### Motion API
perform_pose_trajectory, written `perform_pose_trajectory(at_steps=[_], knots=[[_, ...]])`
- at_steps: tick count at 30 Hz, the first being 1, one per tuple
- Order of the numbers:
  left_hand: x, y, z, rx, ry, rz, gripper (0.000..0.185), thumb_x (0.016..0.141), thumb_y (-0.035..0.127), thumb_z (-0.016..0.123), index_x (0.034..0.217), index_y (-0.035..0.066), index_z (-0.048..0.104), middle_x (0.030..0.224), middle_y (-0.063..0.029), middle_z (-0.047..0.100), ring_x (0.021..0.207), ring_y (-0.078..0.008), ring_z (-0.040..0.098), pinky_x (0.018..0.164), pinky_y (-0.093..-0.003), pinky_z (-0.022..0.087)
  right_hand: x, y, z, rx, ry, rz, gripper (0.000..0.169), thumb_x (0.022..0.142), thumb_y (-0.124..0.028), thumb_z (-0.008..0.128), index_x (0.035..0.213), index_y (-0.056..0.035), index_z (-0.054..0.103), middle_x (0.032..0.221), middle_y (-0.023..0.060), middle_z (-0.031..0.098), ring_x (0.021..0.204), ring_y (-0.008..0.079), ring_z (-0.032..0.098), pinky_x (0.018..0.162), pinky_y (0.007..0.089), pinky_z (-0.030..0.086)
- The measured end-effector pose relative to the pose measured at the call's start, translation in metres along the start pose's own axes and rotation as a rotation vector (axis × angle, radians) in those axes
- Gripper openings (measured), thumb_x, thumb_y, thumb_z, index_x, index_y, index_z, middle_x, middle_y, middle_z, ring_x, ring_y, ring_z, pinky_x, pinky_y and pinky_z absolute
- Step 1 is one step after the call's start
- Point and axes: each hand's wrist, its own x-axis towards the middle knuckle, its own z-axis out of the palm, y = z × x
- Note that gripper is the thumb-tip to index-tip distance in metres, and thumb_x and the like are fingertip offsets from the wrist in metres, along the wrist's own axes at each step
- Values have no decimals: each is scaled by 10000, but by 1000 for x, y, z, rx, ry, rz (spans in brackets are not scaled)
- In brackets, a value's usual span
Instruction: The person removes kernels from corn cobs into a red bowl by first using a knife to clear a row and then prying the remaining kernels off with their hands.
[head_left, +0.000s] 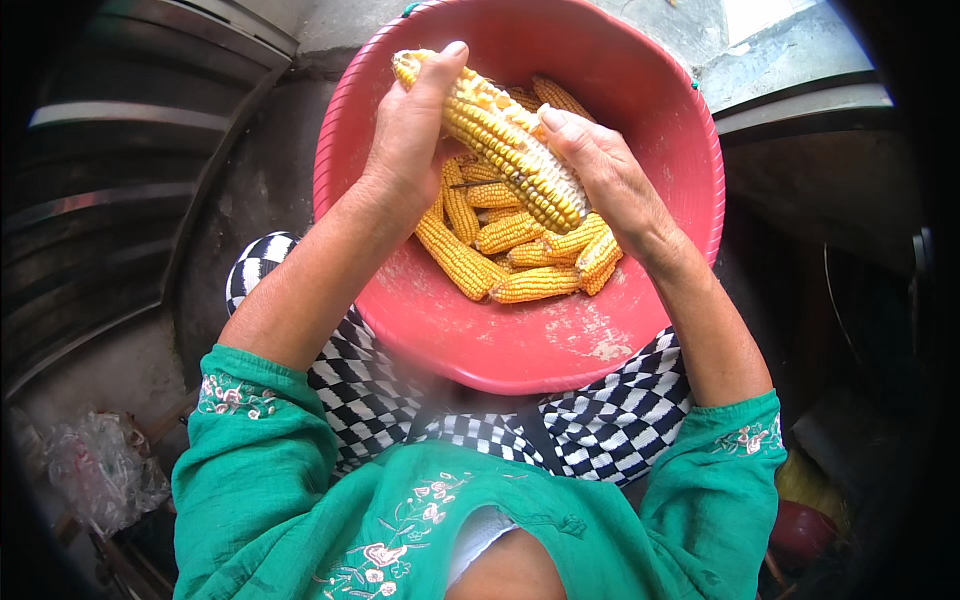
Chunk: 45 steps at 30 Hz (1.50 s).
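An ear of dried yellow corn (517, 161) is held at a slant above a red plastic basin (495, 337). My left hand (416, 116) grips its upper left end, with the thumb lying on top. My right hand (600, 161) is at the ear's right side, its thumb pressed to the kernels and its fingers mostly hidden behind. Along the upper right side a strip of pale cob shows where kernels are gone; rows of kernels cover the rest. Below, several whole ears of corn (536, 285) lie in the basin, and a thin dark rod (476, 184) rests among them.
The basin stands between my knees, its bound rim (328, 142) near both forearms. A ribbed metal door or shutter (142, 157) is on the left. Crumpled clear plastic bags (105, 472) lie at the lower left, and a dark red object (802, 529) at the lower right.
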Motion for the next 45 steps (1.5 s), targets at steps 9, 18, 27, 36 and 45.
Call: perform_pose_trajectory(at_steps=[9,18,27,36,45], knots=[[-9,-7,12,40,-32,42,261,875,275,635,1001,79,516,856,-35,596,753,-124,634,663,-277,552,-3,-3,7,-297,41,67,499,812,-489,646,979,-22,585,789,121,629,759,191,629,701,330,487],[-10,-6,10,35,-45,11,257,868,319,637,976,115,526,826,11,594,717,-78,618,592,-234,538,-1,0,3,-285,65,-40,416,940,-419,504,989,-19,611,701,113,590,669,180,577,643,325,462],[-9,-16,13,125,-105,108,406,839,345,657,1051,41,492,887,-42,590,761,-106,612,615,-296,540,-3,-1,14,-397,101,28,580,823,-518,630,1071,-3,532,884,146,646,837,240,637,732,361,483],[-16,-12,15,230,-90,-110,322,854,418,614,1014,143,559,882,18,597,782,-65,590,616,-221,493,-3,1,7,-346,77,-1,420,957,-412,458,1067,-25,578,825,162,635,828,244,625,730,376,473],[-11,-1,5,18,-266,-238,323,846,328,594,1076,106,550,972,-15,626,886,-98,601,692,-263,507,2,2,-2,132,42,233,670,955,-578,316,1158,8,568,1005,86,624,912,166,571,843,301,445]])
